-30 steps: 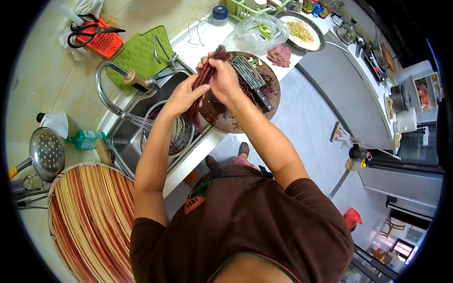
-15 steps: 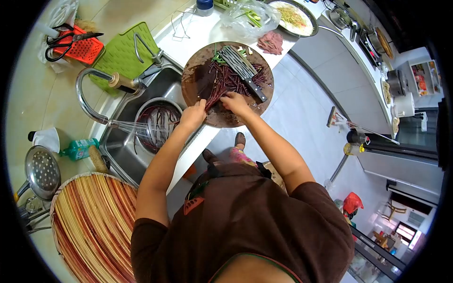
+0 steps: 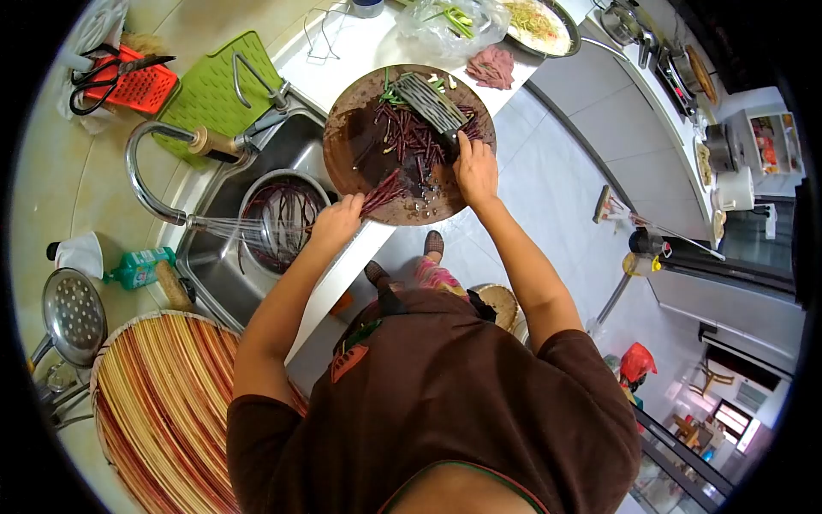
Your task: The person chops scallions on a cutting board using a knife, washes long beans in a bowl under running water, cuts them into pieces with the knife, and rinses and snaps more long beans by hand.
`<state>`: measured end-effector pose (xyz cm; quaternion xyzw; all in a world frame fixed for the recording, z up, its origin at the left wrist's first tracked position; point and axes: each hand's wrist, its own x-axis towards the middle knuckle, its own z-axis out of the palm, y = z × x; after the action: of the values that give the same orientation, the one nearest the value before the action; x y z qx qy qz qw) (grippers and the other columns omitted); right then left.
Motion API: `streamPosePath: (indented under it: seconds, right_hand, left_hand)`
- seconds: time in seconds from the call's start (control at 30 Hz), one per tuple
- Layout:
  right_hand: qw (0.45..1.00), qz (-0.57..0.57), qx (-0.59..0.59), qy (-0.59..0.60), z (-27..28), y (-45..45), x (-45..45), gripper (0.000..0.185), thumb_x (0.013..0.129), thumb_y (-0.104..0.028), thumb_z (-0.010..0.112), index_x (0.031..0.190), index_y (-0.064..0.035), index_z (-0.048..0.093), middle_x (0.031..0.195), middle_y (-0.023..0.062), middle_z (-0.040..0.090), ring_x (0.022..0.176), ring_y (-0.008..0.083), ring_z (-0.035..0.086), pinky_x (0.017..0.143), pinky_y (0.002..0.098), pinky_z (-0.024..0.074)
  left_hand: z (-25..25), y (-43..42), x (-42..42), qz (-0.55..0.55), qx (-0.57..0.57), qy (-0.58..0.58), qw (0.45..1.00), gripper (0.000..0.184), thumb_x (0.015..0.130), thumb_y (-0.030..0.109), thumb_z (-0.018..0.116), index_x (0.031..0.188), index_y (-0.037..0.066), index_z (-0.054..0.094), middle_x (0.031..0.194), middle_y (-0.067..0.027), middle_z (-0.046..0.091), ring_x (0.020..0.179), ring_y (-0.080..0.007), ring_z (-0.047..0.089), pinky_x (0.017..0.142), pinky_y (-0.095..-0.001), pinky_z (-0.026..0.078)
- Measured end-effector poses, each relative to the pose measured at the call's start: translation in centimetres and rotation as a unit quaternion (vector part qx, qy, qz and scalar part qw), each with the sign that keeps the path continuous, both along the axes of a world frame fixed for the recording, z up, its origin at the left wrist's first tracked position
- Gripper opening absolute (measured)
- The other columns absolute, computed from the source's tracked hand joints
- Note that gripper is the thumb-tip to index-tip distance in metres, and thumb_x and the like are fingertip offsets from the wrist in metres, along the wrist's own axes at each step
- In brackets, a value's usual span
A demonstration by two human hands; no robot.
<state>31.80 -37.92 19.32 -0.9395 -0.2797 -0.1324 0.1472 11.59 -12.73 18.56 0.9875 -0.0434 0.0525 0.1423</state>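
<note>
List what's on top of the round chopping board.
On the board: a knife, dark-red cut pieces, green bits, pale bits and a dark-red bundle held by the left hand. The knife hides whatever lies beneath it; the right hand covers part of the knife.

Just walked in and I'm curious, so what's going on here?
Someone's left hand holds a bundle of dark red stalks at the near edge of a round board. Their right hand touches a broad knife lying among short cut pieces. Water sprays from the faucet into a bowl in the sink.
</note>
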Motion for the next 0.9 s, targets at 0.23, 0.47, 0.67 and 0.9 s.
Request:
streamPosePath:
  seconds: [0.23, 0.47, 0.67, 0.9]
  right_hand:
    - [0.965, 0.035, 0.137, 0.219, 7.3, 1.2, -6.2, 0.032, 0.086, -0.021, 0.063, 0.112, -0.0065, 0.052, 0.087, 0.0233, 0.064, 0.077, 0.0427, 0.062, 0.067, 0.0500, 0.0487]
    - [0.954, 0.038, 0.086, 0.283, 5.1, 3.5, -7.5, 0.027, 0.089, -0.024, 0.057, 0.102, -0.0018, 0.050, 0.073, 0.0254, 0.062, 0.069, 0.0452, 0.061, 0.065, 0.0532, 0.0473]
    - [0.954, 0.039, 0.050, 0.294, 5.3, 3.8, -7.3, 0.026, 0.089, -0.024, 0.056, 0.098, -0.0008, 0.048, 0.074, 0.0264, 0.062, 0.069, 0.0455, 0.061, 0.063, 0.0543, 0.0476]
    - [0.963, 0.012, 0.023, 0.267, 3.4, 4.8, -7.9, 0.027, 0.089, -0.023, 0.056, 0.098, 0.0005, 0.046, 0.073, 0.0269, 0.063, 0.069, 0.0456, 0.062, 0.065, 0.0537, 0.0503]
  left_hand:
    - [2.0, 1.7, -2.4, 0.166, -0.075, 0.111, 0.977, 0.041, 0.082, 0.011, 0.056, 0.121, 0.004, 0.045, 0.109, -0.0203, 0.060, 0.083, -0.0409, 0.061, 0.071, -0.0477, 0.050]
    - [0.7, 2.6, -2.9, 0.160, -0.057, 0.051, 0.984, 0.041, 0.081, 0.009, 0.057, 0.120, 0.005, 0.046, 0.096, -0.0215, 0.063, 0.069, -0.0419, 0.061, 0.062, -0.0494, 0.049]
    - [0.7, 2.6, -2.8, 0.173, -0.047, 0.083, 0.980, 0.037, 0.081, 0.011, 0.056, 0.117, 0.006, 0.046, 0.095, -0.0181, 0.064, 0.073, -0.0392, 0.063, 0.065, -0.0484, 0.052]
    - [0.6, 2.6, -2.7, 0.177, -0.051, 0.075, 0.980, 0.037, 0.081, 0.012, 0.056, 0.117, 0.006, 0.046, 0.097, -0.0182, 0.064, 0.074, -0.0397, 0.063, 0.066, -0.0490, 0.051]
